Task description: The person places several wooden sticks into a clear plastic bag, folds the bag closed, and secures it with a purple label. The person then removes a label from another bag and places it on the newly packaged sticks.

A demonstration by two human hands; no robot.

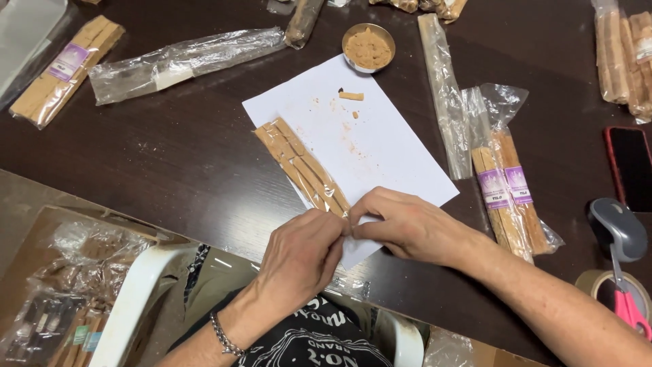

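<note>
Both hands meet at the near end of a clear packet of tan sticks [302,165], which lies slantwise on a white sheet of paper [380,146] in the middle of the dark table [183,156]. The left hand [299,257] pinches the packet's near end with fingers curled tight, and the right hand [407,228] grips the same end from the other side; the fingertips hide exactly what they hold, perhaps the open flap of the wrapper.

Loose crumbs and a short broken stick piece [351,96] lie on the paper beyond the packet. At the paper's far corner stands a small round metal bowl [368,47] filled with tan powder.

To the right, two labelled packets of sticks [508,197] lie side by side, with an empty clear sleeve [445,95] just beyond them. Further right are a dark phone [630,173], a tape roll [608,285] and pink-handled scissors [631,309]. To the left lie another labelled packet [64,71] and a crumpled clear wrapper [183,61].

Below the table edge, a cardboard box [61,285] holds more bagged items beside a white chair arm [132,299].
</note>
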